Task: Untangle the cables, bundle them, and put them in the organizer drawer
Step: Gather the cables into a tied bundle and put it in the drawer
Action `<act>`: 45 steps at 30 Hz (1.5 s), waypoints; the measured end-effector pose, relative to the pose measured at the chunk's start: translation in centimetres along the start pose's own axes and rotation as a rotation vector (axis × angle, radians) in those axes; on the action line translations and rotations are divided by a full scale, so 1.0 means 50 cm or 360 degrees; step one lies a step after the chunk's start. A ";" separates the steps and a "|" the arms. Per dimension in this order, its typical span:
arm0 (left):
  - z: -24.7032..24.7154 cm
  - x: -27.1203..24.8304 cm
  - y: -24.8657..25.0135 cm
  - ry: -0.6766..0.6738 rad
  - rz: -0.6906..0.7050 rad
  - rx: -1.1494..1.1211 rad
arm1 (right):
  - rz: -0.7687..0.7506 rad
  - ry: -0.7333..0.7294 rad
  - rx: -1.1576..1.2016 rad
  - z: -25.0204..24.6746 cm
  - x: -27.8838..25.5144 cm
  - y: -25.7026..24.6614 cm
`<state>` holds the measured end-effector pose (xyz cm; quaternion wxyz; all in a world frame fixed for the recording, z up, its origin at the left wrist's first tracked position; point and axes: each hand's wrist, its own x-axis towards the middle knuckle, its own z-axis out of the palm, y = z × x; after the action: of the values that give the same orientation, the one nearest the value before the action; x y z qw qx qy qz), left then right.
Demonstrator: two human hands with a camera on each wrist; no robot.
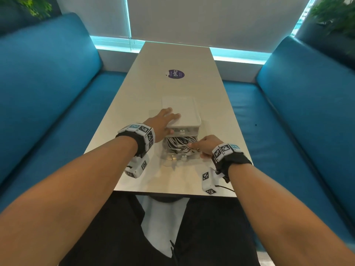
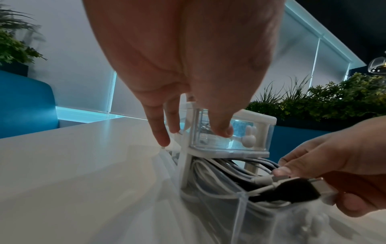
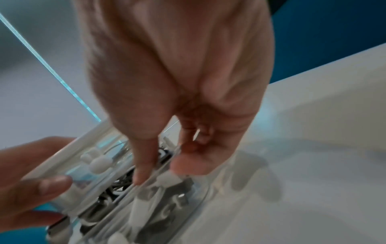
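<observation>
A small clear organizer (image 1: 182, 112) with a white top stands on the table. Its lower drawer (image 1: 180, 158) is pulled out toward me and holds a coil of black and white cables (image 1: 178, 144). My left hand (image 1: 163, 120) lies flat on the organizer top (image 2: 229, 118), thumb against the upper drawer front. My right hand (image 1: 205, 146) is at the drawer's front right corner. Its forefinger (image 3: 144, 173) reaches inside onto the cable ends (image 2: 271, 179) and the thumb (image 3: 192, 165) sits outside, pinching the clear front wall (image 3: 167, 198).
The white table (image 1: 172, 54) is long and narrow, with a round purple sticker (image 1: 174, 74) beyond the organizer. Blue benches (image 1: 48, 93) (image 1: 307, 112) run along both sides. Green plants (image 2: 334, 99) stand behind the benches. The table's near edge is just below my wrists.
</observation>
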<state>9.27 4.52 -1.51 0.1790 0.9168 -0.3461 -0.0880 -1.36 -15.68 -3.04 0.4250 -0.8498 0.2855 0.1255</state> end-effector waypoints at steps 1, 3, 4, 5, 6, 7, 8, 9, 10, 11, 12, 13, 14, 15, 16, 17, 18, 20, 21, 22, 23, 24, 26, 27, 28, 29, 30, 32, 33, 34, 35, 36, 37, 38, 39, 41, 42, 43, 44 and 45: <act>0.000 -0.001 -0.001 -0.0001 0.0002 -0.0007 | 0.0039 0.0029 0.0013 0.003 0.004 -0.003; 0.001 -0.001 0.000 0.0003 0.0014 -0.0013 | 0.0050 0.0101 0.0044 0.014 0.011 -0.007; 0.000 -0.001 0.001 0.0002 0.0023 -0.0009 | 0.0025 0.0172 -0.0008 0.021 0.011 -0.010; -0.001 -0.001 0.000 -0.0003 0.0030 -0.0002 | -0.0006 0.0262 -0.0106 0.032 0.012 -0.012; -0.002 -0.002 0.000 -0.0012 0.0037 0.0001 | -0.0051 0.0359 -0.0205 0.045 0.012 -0.014; -0.003 -0.003 -0.001 -0.0021 0.0041 0.0001 | -0.0102 0.0446 -0.0274 0.057 0.013 -0.015; -0.004 -0.004 -0.001 -0.0031 0.0041 -0.0002 | -0.0152 0.0503 -0.0301 0.067 0.008 -0.016; -0.005 -0.006 -0.002 -0.0038 0.0038 -0.0004 | -0.0171 0.0527 -0.0293 0.074 0.006 -0.016; -0.006 -0.006 -0.003 -0.0045 0.0036 -0.0003 | -0.0179 0.0508 -0.0257 0.077 0.006 -0.013; -0.007 -0.007 -0.002 -0.0047 0.0035 0.0005 | -0.0173 0.0434 -0.0186 0.077 0.010 -0.007; -0.008 -0.007 -0.001 -0.0048 0.0035 0.0016 | -0.0168 0.0335 -0.0101 0.074 0.016 -0.001; -0.008 -0.007 0.000 -0.0046 0.0033 0.0024 | -0.0140 0.0229 -0.0011 0.071 0.017 0.002; -0.007 -0.008 0.003 -0.0044 0.0029 0.0028 | -0.0106 0.0128 0.0063 0.070 0.019 0.006; -0.007 -0.008 0.005 -0.0039 0.0023 0.0032 | -0.0093 0.0069 0.0128 0.069 0.012 0.004; -0.006 -0.009 0.007 -0.0034 0.0016 0.0033 | -0.0082 0.0035 0.0147 0.068 0.005 0.000; -0.006 -0.009 0.008 -0.0032 0.0011 0.0035 | -0.0090 0.0028 0.0111 0.071 0.002 -0.004; -0.007 -0.010 0.009 -0.0033 0.0004 0.0038 | -0.0100 0.0030 0.0063 0.072 -0.006 -0.010; -0.008 -0.010 0.010 -0.0038 -0.0009 0.0051 | -0.0048 0.0061 0.0015 0.082 -0.011 -0.021; -0.007 -0.010 0.010 -0.0037 -0.0010 0.0054 | -0.0011 0.0094 0.0013 0.086 -0.010 -0.025; -0.006 -0.010 0.010 -0.0036 -0.0009 0.0050 | 0.0018 0.0119 0.0006 0.090 -0.005 -0.027; -0.006 -0.009 0.009 -0.0033 -0.0004 0.0045 | 0.0026 0.0142 0.0023 0.090 -0.004 -0.032; -0.005 -0.008 0.007 -0.0027 0.0002 0.0040 | 0.0036 0.0146 0.0035 0.091 0.005 -0.033; -0.003 -0.008 0.003 -0.0014 0.0017 0.0034 | 0.0062 0.0094 0.0109 0.083 0.008 -0.036; -0.003 -0.009 0.001 -0.0013 0.0018 0.0026 | 0.0059 0.0107 0.0098 0.084 0.012 -0.039; -0.001 -0.009 0.001 -0.0013 0.0017 0.0014 | 0.0071 0.0130 0.0067 0.085 0.019 -0.037; 0.000 -0.009 0.001 -0.0013 0.0019 0.0001 | 0.0073 0.0161 0.0062 0.087 0.019 -0.039; 0.001 -0.009 0.001 -0.0016 0.0025 -0.0014 | 0.0078 0.0201 0.0090 0.093 0.030 -0.035; 0.000 -0.008 -0.001 -0.0022 0.0025 -0.0010 | 0.0085 0.0306 0.0159 0.105 0.032 -0.035; -0.001 -0.006 -0.001 -0.0027 0.0019 0.0009 | 0.0063 0.0350 0.0153 0.103 0.026 -0.036; -0.002 -0.004 -0.002 -0.0037 0.0010 0.0028 | 0.0032 0.0385 0.0142 0.103 0.026 -0.034; -0.003 0.000 -0.002 -0.0048 0.0005 0.0041 | 0.0000 0.0377 0.0125 0.096 0.017 -0.034; -0.004 0.002 -0.003 -0.0055 0.0002 0.0048 | -0.0035 0.0296 0.0143 0.088 0.017 -0.029; -0.004 0.004 -0.004 -0.0056 0.0001 0.0049 | -0.0081 0.0174 0.0185 0.077 0.016 -0.020; -0.003 0.006 -0.004 -0.0052 -0.0001 0.0045 | -0.0121 0.0014 0.0261 0.065 0.019 -0.010; -0.002 0.007 -0.004 -0.0047 0.0001 0.0044 | -0.0150 -0.0138 0.0344 0.051 0.018 0.000; 0.000 0.009 -0.005 -0.0043 0.0005 0.0050 | -0.0158 -0.0275 0.0468 0.031 0.016 0.013; 0.001 0.009 -0.004 -0.0044 0.0010 0.0051 | -0.0145 -0.0237 0.0496 0.025 0.014 0.016; 0.001 0.008 -0.005 -0.0048 0.0012 0.0048 | -0.0128 -0.0156 0.0493 0.024 0.015 0.018; 0.001 0.007 -0.004 -0.0048 0.0015 0.0042 | -0.0099 -0.0051 0.0460 0.028 0.019 0.019; 0.001 0.006 -0.004 -0.0048 0.0015 0.0034 | -0.0062 0.0052 0.0424 0.033 0.018 0.017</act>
<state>9.57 4.44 -1.64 0.1644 0.9155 -0.3540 -0.0973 -1.08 -15.12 -5.01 0.5317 -0.7932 0.2898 0.0643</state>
